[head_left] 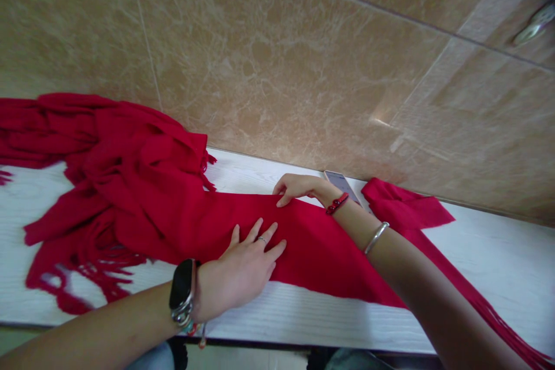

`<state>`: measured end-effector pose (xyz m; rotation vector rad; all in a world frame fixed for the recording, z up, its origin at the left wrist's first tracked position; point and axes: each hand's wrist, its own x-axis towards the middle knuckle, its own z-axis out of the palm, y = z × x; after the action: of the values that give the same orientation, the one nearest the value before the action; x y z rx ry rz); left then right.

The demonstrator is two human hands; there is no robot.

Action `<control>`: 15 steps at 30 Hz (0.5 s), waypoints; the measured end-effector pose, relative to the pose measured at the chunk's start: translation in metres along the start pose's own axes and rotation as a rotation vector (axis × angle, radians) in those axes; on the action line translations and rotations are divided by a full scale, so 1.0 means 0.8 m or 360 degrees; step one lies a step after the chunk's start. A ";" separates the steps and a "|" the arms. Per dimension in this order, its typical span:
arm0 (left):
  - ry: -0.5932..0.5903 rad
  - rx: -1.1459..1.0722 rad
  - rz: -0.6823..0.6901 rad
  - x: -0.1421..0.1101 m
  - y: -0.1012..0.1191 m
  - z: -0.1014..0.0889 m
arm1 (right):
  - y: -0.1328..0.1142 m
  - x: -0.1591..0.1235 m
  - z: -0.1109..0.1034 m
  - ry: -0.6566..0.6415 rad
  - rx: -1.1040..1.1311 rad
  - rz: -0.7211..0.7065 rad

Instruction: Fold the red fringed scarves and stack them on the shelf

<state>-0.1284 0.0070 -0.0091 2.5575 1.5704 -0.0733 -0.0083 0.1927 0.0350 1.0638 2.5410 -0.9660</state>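
A red fringed scarf [321, 248] lies stretched across the white table, its middle part flattened. My left hand [247, 260] rests palm down on it with the fingers spread. At the scarf's far edge, my right hand [295, 187] has its thumb on top of the cloth and its fingers curled around the border, pinching it. To the left, the red fabric becomes a crumpled heap [125, 185] with loose tassels; I cannot tell whether this is one scarf or several. Behind my right forearm lies a folded red piece [403, 205].
A phone [340, 182] lies by the wall, partly covered by my right arm. The white table [498, 254] is narrow and runs along a brown marble-patterned tiled wall [281, 69]. A metal handle [535, 23] shows at the upper right. My legs are below the near edge.
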 end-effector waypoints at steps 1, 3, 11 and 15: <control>-0.0004 -0.0001 0.0003 -0.001 0.001 -0.002 | -0.003 0.000 0.000 -0.0048 0.0003 0.0004; -0.0003 -0.0003 0.0026 -0.001 0.003 -0.005 | -0.012 0.003 0.001 -0.0123 0.0007 -0.0011; 0.0031 0.0001 0.0058 0.000 0.001 -0.001 | -0.045 0.011 0.008 -0.0023 -0.0141 -0.0061; 0.0060 -0.0007 0.0035 0.000 0.001 0.001 | -0.048 0.010 0.005 0.0080 -0.0168 -0.0022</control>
<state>-0.1274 0.0065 -0.0096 2.5872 1.5528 -0.0195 -0.0409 0.1746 0.0469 1.0546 2.6106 -0.8082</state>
